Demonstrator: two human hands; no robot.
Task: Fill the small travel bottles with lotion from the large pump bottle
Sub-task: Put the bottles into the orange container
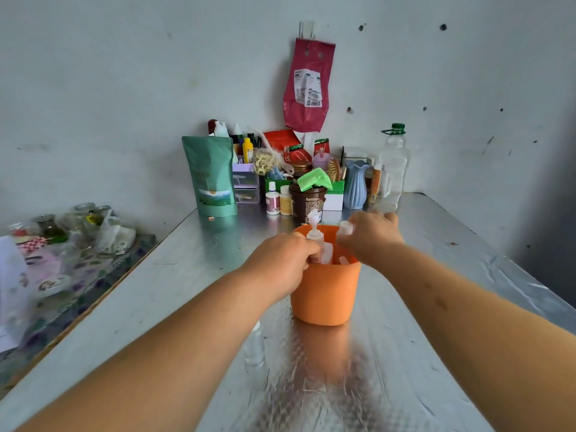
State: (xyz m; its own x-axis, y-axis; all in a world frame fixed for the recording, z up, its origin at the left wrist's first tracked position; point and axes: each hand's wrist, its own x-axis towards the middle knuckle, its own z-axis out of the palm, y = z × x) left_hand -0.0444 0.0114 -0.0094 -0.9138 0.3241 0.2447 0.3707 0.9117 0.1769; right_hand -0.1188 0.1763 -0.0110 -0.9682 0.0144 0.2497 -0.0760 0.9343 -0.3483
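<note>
— Over the orange tub [325, 294] on the desk [193, 275], both hands are busy. See the pump bottle [314, 233]? It stands in the tub, and the left hand [282, 260] has its fingers [311, 251] curled shut round the body, just under the pump head.

— And the right hand [369, 238]?

— Pinched on a small bottle [345, 228], lifting it clear of the rim. More lie below its fingers, down inside.

— Tricky to hold?

— Light, thin plastic, I'd guess; squeezable and slick. Best to grip the pump bottle low, and hold the little ones by the neck.
</note>
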